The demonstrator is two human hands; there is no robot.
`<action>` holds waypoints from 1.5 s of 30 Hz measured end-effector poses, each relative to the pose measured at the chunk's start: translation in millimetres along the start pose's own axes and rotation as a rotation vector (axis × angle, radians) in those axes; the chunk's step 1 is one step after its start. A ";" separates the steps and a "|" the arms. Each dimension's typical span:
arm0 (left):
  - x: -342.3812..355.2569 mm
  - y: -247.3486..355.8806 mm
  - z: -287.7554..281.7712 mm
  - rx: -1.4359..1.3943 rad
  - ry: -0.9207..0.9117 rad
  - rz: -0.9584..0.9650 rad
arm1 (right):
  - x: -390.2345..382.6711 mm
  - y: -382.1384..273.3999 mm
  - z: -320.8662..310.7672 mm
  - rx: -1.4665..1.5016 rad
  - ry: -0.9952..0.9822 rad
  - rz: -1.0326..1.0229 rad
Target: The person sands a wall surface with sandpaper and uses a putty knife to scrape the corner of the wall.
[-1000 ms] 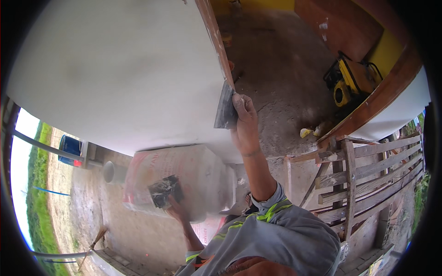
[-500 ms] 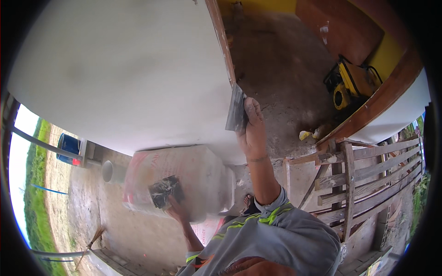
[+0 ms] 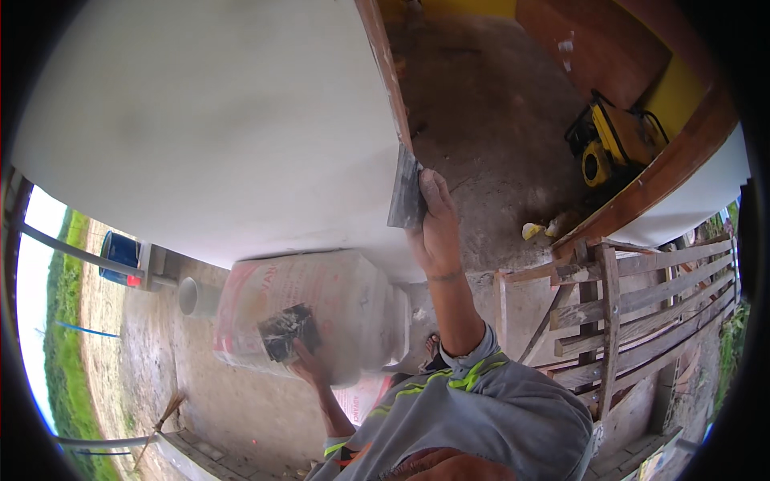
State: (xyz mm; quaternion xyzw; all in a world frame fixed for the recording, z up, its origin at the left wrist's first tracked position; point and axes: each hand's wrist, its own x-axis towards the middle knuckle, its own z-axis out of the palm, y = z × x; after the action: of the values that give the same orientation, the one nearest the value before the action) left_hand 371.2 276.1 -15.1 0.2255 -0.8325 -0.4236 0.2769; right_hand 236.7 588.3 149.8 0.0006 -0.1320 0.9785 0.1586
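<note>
Raised at the wall's edge, my right hand (image 3: 437, 220) grips a flat dark putty knife (image 3: 407, 192), whose blade lies against the white wall (image 3: 224, 136) beside the brown door frame (image 3: 387, 72). Lower and to the left, my left hand (image 3: 309, 365) holds a second dark, square putty knife (image 3: 289, 330) smeared with pale paste. That blade is over a dusty stack of white bags (image 3: 353, 297) with red print. Its handle is mostly hidden by my fingers.
Through the doorway, a yellow and black machine (image 3: 609, 144) rests on the dark floor. Wooden slats form a fence (image 3: 634, 313) at the right. A pipe piece (image 3: 192, 297), a blue drum (image 3: 119, 255) and a broom (image 3: 167, 413) are at the left.
My right hand and its putty knife have shifted slightly left along the wall edge. My left hand has barely moved.
</note>
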 end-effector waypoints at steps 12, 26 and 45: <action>-2.7 5.7 -1.3 -0.006 -0.036 0.012 | 6.4 3.4 -6.9 0.110 -0.086 0.123; -0.3 7.0 -0.7 -0.002 -0.041 0.012 | 11.1 3.0 -1.1 0.089 -0.110 0.056; 1.2 18.6 4.4 -0.010 -0.010 -0.034 | 7.4 -2.8 20.9 0.042 -0.116 0.043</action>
State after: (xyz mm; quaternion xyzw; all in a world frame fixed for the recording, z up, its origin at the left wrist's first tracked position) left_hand 364.8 287.9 -1.5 0.2362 -0.8278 -0.4335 0.2666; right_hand 229.6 587.8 171.0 0.0577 -0.1206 0.9825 0.1296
